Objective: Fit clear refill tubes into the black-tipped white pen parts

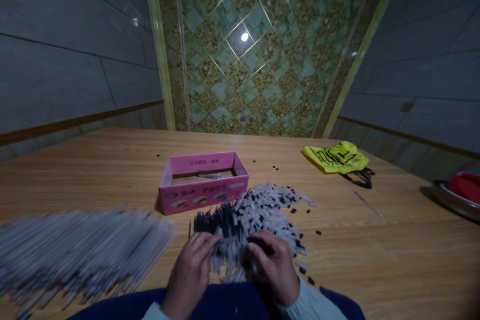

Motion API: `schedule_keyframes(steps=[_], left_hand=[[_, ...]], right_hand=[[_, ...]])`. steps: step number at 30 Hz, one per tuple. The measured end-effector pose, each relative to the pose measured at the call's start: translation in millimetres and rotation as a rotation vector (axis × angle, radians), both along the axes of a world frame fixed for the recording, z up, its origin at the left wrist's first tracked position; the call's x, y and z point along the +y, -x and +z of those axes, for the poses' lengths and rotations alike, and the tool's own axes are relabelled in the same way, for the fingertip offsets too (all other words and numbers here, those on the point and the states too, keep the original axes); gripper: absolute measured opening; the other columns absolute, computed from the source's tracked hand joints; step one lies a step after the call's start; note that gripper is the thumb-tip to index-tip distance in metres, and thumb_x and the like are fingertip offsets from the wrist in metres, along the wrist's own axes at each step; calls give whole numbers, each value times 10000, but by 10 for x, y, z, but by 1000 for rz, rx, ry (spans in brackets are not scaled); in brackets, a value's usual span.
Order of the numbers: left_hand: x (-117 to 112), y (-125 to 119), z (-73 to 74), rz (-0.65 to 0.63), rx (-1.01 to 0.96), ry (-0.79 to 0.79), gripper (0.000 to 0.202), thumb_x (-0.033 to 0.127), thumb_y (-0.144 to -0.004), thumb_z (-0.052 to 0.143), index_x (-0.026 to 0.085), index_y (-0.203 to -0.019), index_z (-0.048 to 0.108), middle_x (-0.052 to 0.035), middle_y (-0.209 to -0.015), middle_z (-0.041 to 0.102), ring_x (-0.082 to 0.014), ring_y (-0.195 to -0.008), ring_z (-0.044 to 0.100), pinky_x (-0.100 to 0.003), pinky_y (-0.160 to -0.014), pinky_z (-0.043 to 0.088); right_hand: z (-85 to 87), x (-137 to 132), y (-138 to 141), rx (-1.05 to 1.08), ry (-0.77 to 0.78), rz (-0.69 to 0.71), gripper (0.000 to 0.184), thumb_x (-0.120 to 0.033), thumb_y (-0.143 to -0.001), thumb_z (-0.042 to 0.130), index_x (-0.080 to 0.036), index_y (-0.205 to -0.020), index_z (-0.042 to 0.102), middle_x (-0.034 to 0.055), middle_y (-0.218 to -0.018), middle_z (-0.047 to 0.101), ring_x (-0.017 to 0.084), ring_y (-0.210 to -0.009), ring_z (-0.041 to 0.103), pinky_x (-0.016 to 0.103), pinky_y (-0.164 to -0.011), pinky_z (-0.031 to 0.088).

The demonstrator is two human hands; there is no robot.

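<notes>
Two hands: left hand (194, 262) and right hand (276, 265) face each other, fingers curled, low over the pile; blur leaves me unable to tell what either pinches.
Black-and-white pieces (264, 207): heaped on the wooden table (408, 250), just beyond the hands.
Pink box (204, 192): open-topped, behind the dark pieces (212, 220).
Clear tubes (82, 250): spread left.
Yellow bag (337, 157): far right.

Tbl (348, 255) has box (204, 194), sticks (82, 247), sm pcs (267, 207), yel bag (339, 157).

Pile (264, 204) and box (205, 194) ahead, room right
</notes>
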State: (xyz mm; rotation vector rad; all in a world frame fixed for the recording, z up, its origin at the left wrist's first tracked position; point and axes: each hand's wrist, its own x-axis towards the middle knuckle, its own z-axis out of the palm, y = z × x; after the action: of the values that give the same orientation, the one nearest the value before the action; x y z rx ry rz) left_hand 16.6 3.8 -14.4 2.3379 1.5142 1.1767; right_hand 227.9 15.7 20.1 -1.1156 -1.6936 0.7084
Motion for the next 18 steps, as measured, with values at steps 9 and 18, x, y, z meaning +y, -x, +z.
schedule_keyframes(steps=[9, 18], left_hand=[[-23, -22, 31, -45, 60, 40, 554, -48, -676, 359, 217, -1096, 605, -84, -978, 598, -233, -926, 537, -443, -837, 455], [-34, -41, 39, -48, 88, 64, 554, -51, -667, 356, 210, -1089, 600, -80, -986, 591, -233, -942, 518, -442, -859, 433]], right_hand=[[-55, 17, -9, 77, 51, -28, 127, -224, -726, 643, -181, -835, 692, 46, -779, 696, 197, -746, 638, 280, -687, 496], [-49, 8, -5, 11, -7, 17, 94, -172, -742, 607, -191, -804, 675, 19, -758, 669, 171, -742, 617, 241, -674, 460]])
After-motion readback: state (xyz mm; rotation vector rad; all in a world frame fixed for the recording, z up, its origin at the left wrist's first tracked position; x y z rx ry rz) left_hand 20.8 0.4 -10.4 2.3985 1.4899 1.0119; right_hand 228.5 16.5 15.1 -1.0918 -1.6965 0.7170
